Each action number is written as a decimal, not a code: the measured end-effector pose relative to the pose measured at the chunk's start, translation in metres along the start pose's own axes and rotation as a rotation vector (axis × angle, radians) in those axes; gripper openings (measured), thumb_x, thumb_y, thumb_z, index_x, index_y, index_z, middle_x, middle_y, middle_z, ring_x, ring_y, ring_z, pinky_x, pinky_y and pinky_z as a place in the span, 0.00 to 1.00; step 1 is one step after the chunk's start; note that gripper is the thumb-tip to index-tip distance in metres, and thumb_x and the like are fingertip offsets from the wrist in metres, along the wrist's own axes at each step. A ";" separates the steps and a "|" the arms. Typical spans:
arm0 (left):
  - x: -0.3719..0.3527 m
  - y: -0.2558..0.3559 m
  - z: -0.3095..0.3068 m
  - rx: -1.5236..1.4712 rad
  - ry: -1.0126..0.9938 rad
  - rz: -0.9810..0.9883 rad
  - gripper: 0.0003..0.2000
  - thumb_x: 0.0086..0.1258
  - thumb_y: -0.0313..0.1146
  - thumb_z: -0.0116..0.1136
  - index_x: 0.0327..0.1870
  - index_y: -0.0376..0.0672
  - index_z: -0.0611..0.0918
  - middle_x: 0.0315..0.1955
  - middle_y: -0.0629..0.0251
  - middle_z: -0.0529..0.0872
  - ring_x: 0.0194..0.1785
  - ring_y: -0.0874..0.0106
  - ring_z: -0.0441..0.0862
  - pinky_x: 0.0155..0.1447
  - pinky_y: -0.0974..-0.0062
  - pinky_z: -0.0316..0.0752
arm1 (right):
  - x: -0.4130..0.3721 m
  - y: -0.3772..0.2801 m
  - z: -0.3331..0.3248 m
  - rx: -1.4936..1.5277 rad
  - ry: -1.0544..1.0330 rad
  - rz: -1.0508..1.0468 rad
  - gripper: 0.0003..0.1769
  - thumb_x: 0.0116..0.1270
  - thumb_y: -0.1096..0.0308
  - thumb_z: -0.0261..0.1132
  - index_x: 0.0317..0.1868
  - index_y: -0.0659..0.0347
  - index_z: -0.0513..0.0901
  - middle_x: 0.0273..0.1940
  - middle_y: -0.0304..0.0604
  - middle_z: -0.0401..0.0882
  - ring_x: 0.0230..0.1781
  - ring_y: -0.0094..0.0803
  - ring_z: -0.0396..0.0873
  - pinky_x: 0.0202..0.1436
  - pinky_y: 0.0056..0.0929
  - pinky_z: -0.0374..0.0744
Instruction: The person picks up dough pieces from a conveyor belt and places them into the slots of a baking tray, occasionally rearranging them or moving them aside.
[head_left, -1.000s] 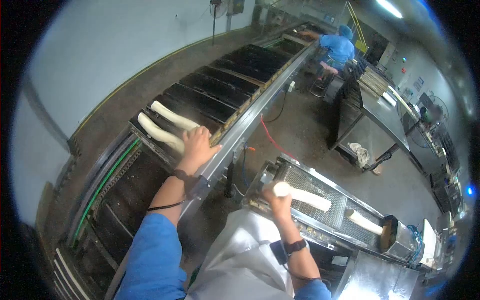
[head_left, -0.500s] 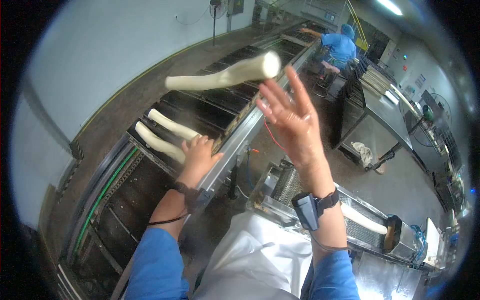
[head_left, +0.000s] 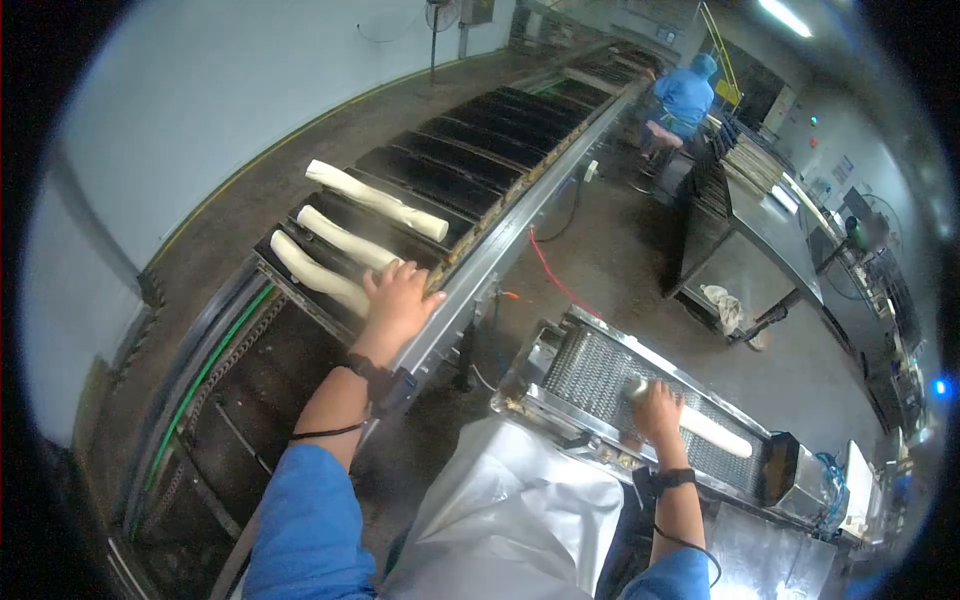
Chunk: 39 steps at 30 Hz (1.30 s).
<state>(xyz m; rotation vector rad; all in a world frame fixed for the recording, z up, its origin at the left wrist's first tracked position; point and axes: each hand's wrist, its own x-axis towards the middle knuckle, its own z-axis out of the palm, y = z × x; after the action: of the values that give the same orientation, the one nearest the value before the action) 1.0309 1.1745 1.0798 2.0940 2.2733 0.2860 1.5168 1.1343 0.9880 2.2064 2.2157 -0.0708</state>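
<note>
My left hand (head_left: pixel 397 305) lies with fingers spread at the near ends of two long white peeled stalks, the middle stalk (head_left: pixel 345 238) and the nearest stalk (head_left: pixel 312 272). Both rest on black slats of the long conveyor. A third pale stalk (head_left: pixel 378 200) lies on the slat beyond, slightly askew, with nothing touching it. Down to the right, my right hand (head_left: pixel 659 410) is closed round the upper end of another white stalk (head_left: pixel 718 434), which lies along a metal mesh belt (head_left: pixel 590 370).
The slatted conveyor (head_left: pixel 490 140) runs away to the back, bounded by a metal rail (head_left: pixel 520 215). A co-worker in blue (head_left: pixel 685 100) sits beside its far part. A metal table (head_left: pixel 770 225) stands at right. A metal housing (head_left: pixel 805 475) closes the mesh belt's far end.
The stalk that was in the air by my open right hand now lies on a slat. My right hand has moved down to the mesh belt and taken hold of the stalk there.
</note>
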 end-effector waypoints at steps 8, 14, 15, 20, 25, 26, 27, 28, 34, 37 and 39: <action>0.007 0.003 0.005 -0.017 -0.007 -0.011 0.26 0.74 0.54 0.50 0.64 0.45 0.76 0.69 0.54 0.69 0.76 0.55 0.56 0.74 0.35 0.39 | 0.012 -0.037 -0.058 -0.107 0.134 -0.052 0.17 0.50 0.68 0.69 0.43 0.62 0.81 0.46 0.53 0.78 0.51 0.49 0.79 0.52 0.49 0.78; 0.009 0.003 0.009 0.005 0.026 0.003 0.27 0.75 0.55 0.49 0.63 0.44 0.76 0.69 0.54 0.69 0.76 0.56 0.56 0.74 0.34 0.40 | 0.062 -0.075 -0.238 1.185 0.510 -0.016 0.14 0.57 0.66 0.71 0.41 0.64 0.85 0.32 0.37 0.84 0.29 0.27 0.80 0.31 0.30 0.79; 0.009 0.004 0.009 0.007 0.025 0.002 0.27 0.75 0.55 0.49 0.63 0.44 0.76 0.69 0.54 0.69 0.76 0.56 0.56 0.74 0.34 0.40 | 0.063 -0.089 -0.265 1.361 0.518 -0.129 0.16 0.61 0.64 0.71 0.45 0.65 0.83 0.36 0.40 0.84 0.31 0.27 0.81 0.32 0.27 0.79; 0.009 0.006 0.003 0.007 -0.014 -0.027 0.27 0.74 0.54 0.50 0.64 0.44 0.75 0.69 0.54 0.69 0.77 0.55 0.56 0.75 0.34 0.40 | 0.061 -0.146 -0.309 1.882 0.286 -0.754 0.39 0.68 0.75 0.63 0.76 0.63 0.57 0.72 0.61 0.61 0.71 0.47 0.65 0.74 0.42 0.67; -0.001 -0.001 -0.006 -0.002 -0.004 -0.016 0.27 0.73 0.54 0.51 0.63 0.44 0.77 0.68 0.54 0.71 0.76 0.56 0.58 0.74 0.34 0.41 | 0.045 -0.123 -0.218 1.399 0.047 -0.440 0.41 0.61 0.82 0.62 0.76 0.59 0.59 0.77 0.49 0.56 0.78 0.41 0.54 0.78 0.43 0.59; -0.005 -0.003 -0.006 -0.014 0.033 -0.005 0.27 0.72 0.55 0.52 0.61 0.43 0.78 0.67 0.55 0.73 0.74 0.56 0.61 0.73 0.35 0.44 | 0.049 -0.103 -0.181 1.405 0.015 -0.417 0.40 0.61 0.84 0.60 0.75 0.61 0.61 0.76 0.48 0.58 0.77 0.41 0.56 0.77 0.41 0.60; -0.009 -0.005 -0.005 -0.012 0.032 -0.005 0.27 0.72 0.55 0.52 0.61 0.43 0.78 0.67 0.55 0.73 0.74 0.56 0.61 0.73 0.35 0.44 | 0.043 -0.090 -0.158 1.254 0.032 -0.357 0.42 0.58 0.86 0.60 0.74 0.62 0.62 0.75 0.48 0.60 0.76 0.42 0.58 0.76 0.38 0.63; -0.011 -0.007 -0.003 -0.001 0.036 -0.004 0.26 0.72 0.54 0.52 0.61 0.43 0.78 0.67 0.55 0.73 0.74 0.56 0.61 0.73 0.35 0.44 | 0.041 -0.065 -0.122 1.090 0.027 -0.268 0.42 0.55 0.86 0.63 0.72 0.62 0.64 0.73 0.49 0.62 0.74 0.43 0.62 0.74 0.36 0.65; -0.033 -0.014 -0.011 0.040 0.027 0.009 0.27 0.72 0.54 0.53 0.62 0.43 0.77 0.67 0.55 0.72 0.75 0.57 0.59 0.74 0.35 0.43 | -0.006 0.059 -0.029 -0.074 -0.045 0.176 0.45 0.48 0.71 0.72 0.70 0.59 0.66 0.69 0.55 0.66 0.75 0.53 0.57 0.75 0.56 0.59; -0.050 -0.017 -0.019 0.039 -0.028 -0.013 0.28 0.71 0.53 0.55 0.64 0.42 0.75 0.68 0.52 0.69 0.75 0.55 0.58 0.74 0.34 0.40 | -0.033 0.152 0.022 -0.165 -0.225 0.347 0.38 0.51 0.70 0.66 0.67 0.59 0.70 0.69 0.51 0.67 0.76 0.46 0.57 0.75 0.59 0.56; -0.061 -0.026 -0.018 0.037 -0.039 -0.010 0.28 0.71 0.53 0.55 0.65 0.42 0.75 0.69 0.52 0.68 0.75 0.54 0.57 0.74 0.35 0.38 | -0.063 0.153 0.017 -0.193 -0.099 0.294 0.36 0.52 0.71 0.64 0.66 0.59 0.71 0.69 0.49 0.68 0.76 0.45 0.57 0.75 0.60 0.56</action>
<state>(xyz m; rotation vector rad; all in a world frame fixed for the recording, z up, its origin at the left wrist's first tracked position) 1.0084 1.1102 1.0880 2.0853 2.2843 0.2021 1.6693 1.0710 0.9706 2.3341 1.7469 0.0359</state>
